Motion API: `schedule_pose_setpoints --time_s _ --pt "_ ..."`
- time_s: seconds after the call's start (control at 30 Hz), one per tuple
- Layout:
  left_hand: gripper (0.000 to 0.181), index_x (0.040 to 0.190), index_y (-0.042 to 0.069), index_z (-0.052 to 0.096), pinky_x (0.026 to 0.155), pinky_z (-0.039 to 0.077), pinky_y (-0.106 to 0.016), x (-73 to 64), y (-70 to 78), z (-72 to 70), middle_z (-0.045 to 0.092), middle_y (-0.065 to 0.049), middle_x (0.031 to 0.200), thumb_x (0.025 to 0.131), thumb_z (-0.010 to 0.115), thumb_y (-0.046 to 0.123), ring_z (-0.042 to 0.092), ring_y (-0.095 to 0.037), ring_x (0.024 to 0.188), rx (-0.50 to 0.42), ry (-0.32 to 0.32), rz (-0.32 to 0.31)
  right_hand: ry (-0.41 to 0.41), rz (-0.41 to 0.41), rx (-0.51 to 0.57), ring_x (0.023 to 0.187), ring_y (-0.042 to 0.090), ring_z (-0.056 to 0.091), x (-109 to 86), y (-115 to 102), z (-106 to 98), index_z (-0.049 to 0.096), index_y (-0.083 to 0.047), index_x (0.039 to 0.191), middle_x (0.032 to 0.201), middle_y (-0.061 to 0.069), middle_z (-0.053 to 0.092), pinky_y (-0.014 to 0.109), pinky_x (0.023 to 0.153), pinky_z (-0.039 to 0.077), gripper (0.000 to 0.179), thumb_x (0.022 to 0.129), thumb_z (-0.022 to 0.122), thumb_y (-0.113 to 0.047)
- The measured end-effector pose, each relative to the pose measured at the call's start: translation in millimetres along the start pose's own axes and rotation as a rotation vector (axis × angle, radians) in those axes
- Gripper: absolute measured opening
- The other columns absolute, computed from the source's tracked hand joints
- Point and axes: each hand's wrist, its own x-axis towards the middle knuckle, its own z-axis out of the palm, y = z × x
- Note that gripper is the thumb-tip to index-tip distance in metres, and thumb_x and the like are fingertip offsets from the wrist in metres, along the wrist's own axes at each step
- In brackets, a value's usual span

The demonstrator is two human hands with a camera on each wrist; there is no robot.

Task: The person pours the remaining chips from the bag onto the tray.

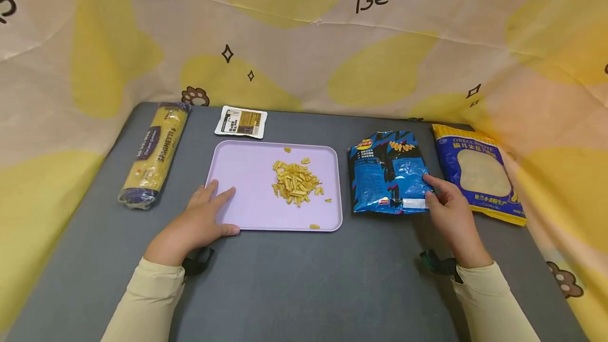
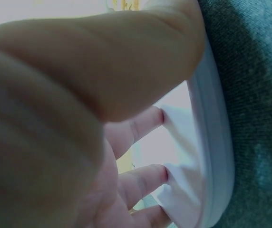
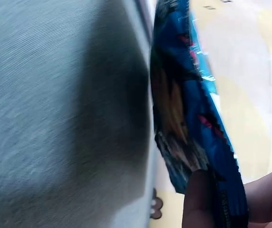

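Note:
My left hand (image 1: 201, 220) rests at the left end of a lilac tray (image 1: 247, 173), fingers spread over its surface and thumb at the near rim. In the left wrist view the fingertips touch the tray (image 2: 217, 152). A loose heap of yellow, stick-like snack pieces (image 1: 295, 181) lies right of the tray's middle, with a few strays around it. To the right of the tray, my right hand (image 1: 451, 218) pinches the right edge of a blue and black snack bag (image 1: 387, 173) between thumb and fingers. The right wrist view shows the bag (image 3: 193, 104) thin and flattened, nearly edge-on.
A pack of spaghetti (image 1: 154, 154) lies at the far left of the grey table (image 1: 304, 284). Behind the tray is a small white and brown sachet (image 1: 241, 122). A blue and yellow orecchiette bag (image 1: 480, 173) lies at the right, and a patterned cloth (image 1: 304, 41) hangs behind.

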Motion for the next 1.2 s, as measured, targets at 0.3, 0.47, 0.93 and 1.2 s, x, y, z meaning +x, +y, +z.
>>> schedule_pose_setpoints --time_s 0.3,0.47,0.93,1.2 --pt "0.093 0.158 -0.002 0.043 0.113 0.019 -0.081 1.0 -0.6 -1.9 0.012 -0.041 0.166 0.086 0.089 0.033 0.008 -0.068 0.148 0.014 0.0 -0.005 -0.098 -0.112 -0.293 0.136 0.059 0.038 7.1 9 11 0.047 0.01 0.153 0.15 0.04 0.036 0.074 0.106 0.04 0.058 0.107 0.062 -0.023" --pt "0.093 0.159 -0.001 0.042 0.113 0.019 -0.081 2.4 -0.1 -2.0 0.012 -0.041 0.167 0.086 0.089 0.033 0.007 -0.068 0.149 0.012 -0.009 -0.012 -0.161 -0.092 -0.434 0.133 0.061 0.042 7.1 10 21 0.046 0.009 0.154 0.148 0.041 0.035 0.076 0.103 0.041 0.063 0.106 0.065 -0.026" --pt "0.092 0.159 -0.002 0.042 0.114 0.019 -0.08 3.2 0.3 -3.4 0.013 -0.041 0.166 0.088 0.087 0.035 0.009 -0.067 0.149 0.027 -0.001 0.005 -0.158 -0.101 -0.539 0.136 0.064 0.03 5.7 13 30 0.046 0.006 0.155 0.153 0.041 0.031 0.08 0.103 0.037 0.067 0.104 0.068 -0.031" --pt "0.096 0.162 0.0 0.038 0.113 0.021 -0.081 3.4 0.8 -13.1 0.013 -0.04 0.167 0.089 0.085 0.042 0.01 -0.067 0.149 0.072 -0.019 0.015 -0.006 -0.215 -0.598 0.138 0.066 0.03 0.8 -7 19 0.049 0.003 0.154 0.158 0.04 0.029 0.081 0.106 0.033 0.067 0.104 0.068 -0.037"
